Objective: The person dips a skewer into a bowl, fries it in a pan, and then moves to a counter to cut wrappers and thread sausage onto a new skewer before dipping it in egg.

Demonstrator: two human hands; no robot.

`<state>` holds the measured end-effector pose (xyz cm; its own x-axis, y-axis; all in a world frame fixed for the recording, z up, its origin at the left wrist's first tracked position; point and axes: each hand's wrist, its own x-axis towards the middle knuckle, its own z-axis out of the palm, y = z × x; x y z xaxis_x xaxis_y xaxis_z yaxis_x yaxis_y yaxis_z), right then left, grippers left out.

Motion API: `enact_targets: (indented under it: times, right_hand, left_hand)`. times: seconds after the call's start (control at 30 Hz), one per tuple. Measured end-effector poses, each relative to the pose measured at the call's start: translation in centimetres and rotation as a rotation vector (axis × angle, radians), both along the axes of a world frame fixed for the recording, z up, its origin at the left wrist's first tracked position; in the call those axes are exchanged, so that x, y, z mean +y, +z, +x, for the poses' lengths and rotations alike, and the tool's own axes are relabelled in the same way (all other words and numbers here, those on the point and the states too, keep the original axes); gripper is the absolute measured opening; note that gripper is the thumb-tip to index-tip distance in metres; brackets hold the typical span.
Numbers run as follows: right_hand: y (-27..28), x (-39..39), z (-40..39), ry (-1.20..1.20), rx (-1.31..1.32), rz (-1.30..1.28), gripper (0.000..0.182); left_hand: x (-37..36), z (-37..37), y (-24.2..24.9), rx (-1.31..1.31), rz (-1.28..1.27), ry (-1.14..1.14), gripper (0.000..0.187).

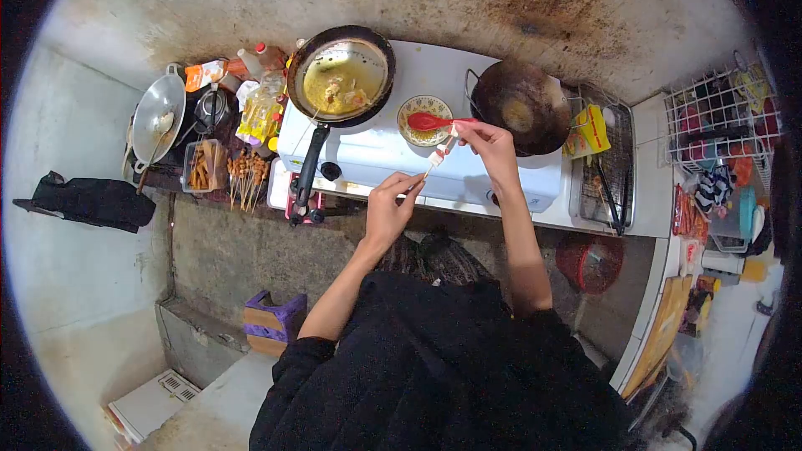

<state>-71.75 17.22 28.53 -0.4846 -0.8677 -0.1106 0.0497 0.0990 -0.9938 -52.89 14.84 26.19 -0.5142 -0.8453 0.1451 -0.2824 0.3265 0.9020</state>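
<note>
My left hand pinches the lower end of a skewer that carries pale and reddish pieces and slants up to the right. Close to the skewer's upper end, my right hand has its fingers closed around the handle of a red spoon. The spoon's bowl hangs over a small patterned bowl on the white stove. To the left of my hands, a frying pan holds yellowish oil with food bits in it. A dark wok sits right of the small bowl.
Several browned skewers lie at the left beside a plastic container of brown food. The frying pan's handle juts past the stove front. On the right are a wire rack, a yellow packet and a red basket.
</note>
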Motion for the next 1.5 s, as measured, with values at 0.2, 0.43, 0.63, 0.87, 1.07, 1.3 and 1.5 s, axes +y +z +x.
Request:
enact_targets:
  times: [0.2,0.43,0.63,0.87,1.07,1.3,1.5]
  right_hand:
    - [0.0,0.2,0.1,0.000,-0.019,-0.046,0.021]
    - [-1.7,0.4,1.0,-0.099,-0.039,-0.114,0.023]
    - [-3.2,0.7,1.3,-0.110,0.024,-0.073,0.022]
    - [-4.5,0.7,1.9,-0.095,-0.040,-0.094,0.027]
    - [-5.4,0.4,2.7,-0.092,-0.079,-0.092,0.028]
    - [-10.8,-1.7,2.1,-0.389,-0.104,0.113,0.048]
    - [-12.4,-4.4,-0.1,-0.351,0.086,0.027,0.029]
  left_hand:
    - [0.1,-0.2,0.4,0.023,-0.035,-0.003,0.016]
    - [0.3,-0.3,0.0,0.014,-0.011,-0.003,0.016]
    - [0.6,-0.1,-0.8,0.023,0.042,0.010,0.016]
    - [0.6,0.3,-2.0,-0.007,-0.022,0.007,0.015]
    - [0.4,0.7,-2.8,-0.017,-0.038,0.014,0.016]
    - [-2.0,2.7,-5.7,0.044,0.340,-0.004,0.023]
    - [-2.9,3.2,-5.6,0.138,0.679,-0.044,0.028]
